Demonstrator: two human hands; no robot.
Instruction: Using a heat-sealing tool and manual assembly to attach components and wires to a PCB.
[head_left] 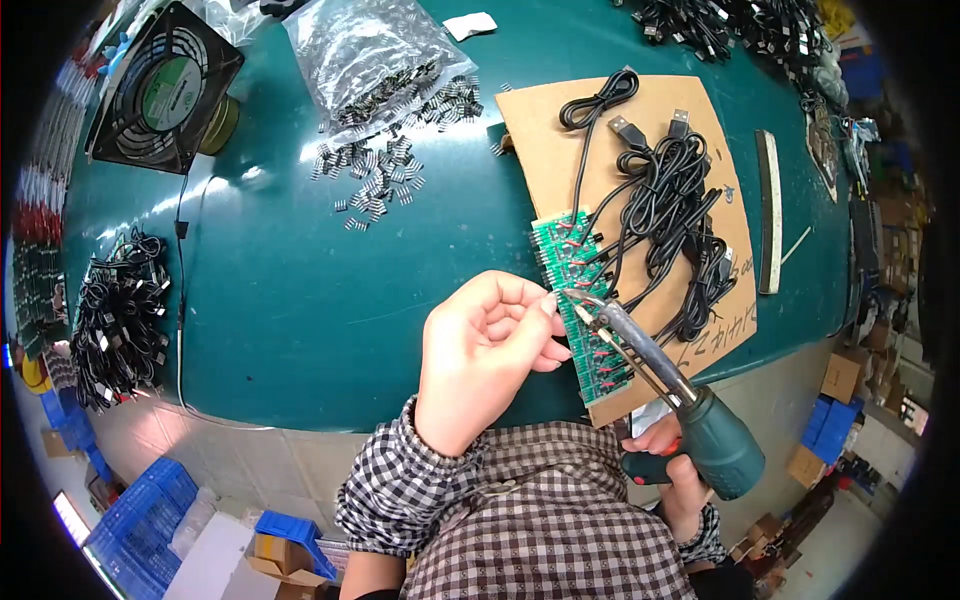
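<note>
My right hand (672, 470) grips the handle of a dark green soldering gun (728, 450). Its metal tip points up and left, at the left edge of a strip of green circuit boards (572, 265). Thumb and forefinger of my left hand (480, 345) are pinched together beside that tip, at the boards' edge. What they hold, if anything, is too small to make out. Black USB cables (660, 200) run from the boards in coiled bundles. Boards and cables lie on a brown cardboard sheet (535, 120).
A clear bag (365, 60) of small black connectors is at the back, with loose connectors (375, 180) spilled before it. A square fan (165, 90) stands back left. More black cables (120, 320) lie at the left edge. At right is a long narrow bar (768, 210).
</note>
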